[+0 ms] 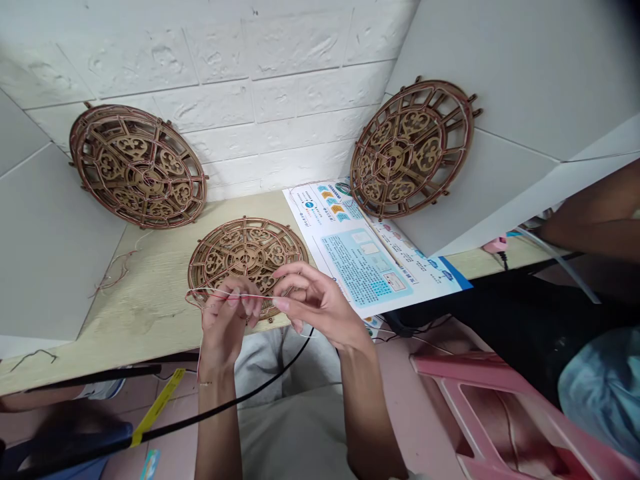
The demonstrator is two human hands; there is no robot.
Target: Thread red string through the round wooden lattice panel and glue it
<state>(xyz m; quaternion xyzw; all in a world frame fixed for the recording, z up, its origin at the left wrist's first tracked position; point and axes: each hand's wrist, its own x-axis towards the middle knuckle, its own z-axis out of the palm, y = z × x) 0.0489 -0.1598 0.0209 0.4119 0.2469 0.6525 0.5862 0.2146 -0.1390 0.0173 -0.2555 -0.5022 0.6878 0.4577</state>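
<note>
My left hand (227, 327) pinches a thin white and red thread (240, 297) just above the near edge of a round laser-cut wooden wheel (247, 260). The thread stretches across to my right hand (315, 303), whose thumb and fingertips close on its other end. The wheel lies flat on the pale wooden desk (150, 300), partly hidden behind my fingers. Its fretwork shows ornate lobed shapes, and reddish thread runs around its rim.
Two similar wooden wheels (137, 167) (413, 150) lean against the white walls. A printed instruction sheet (370, 253) lies on the desk, with loose reddish thread (115, 273) to the left. A person's forearm (595, 213) enters at right, above a pink stool (500, 413).
</note>
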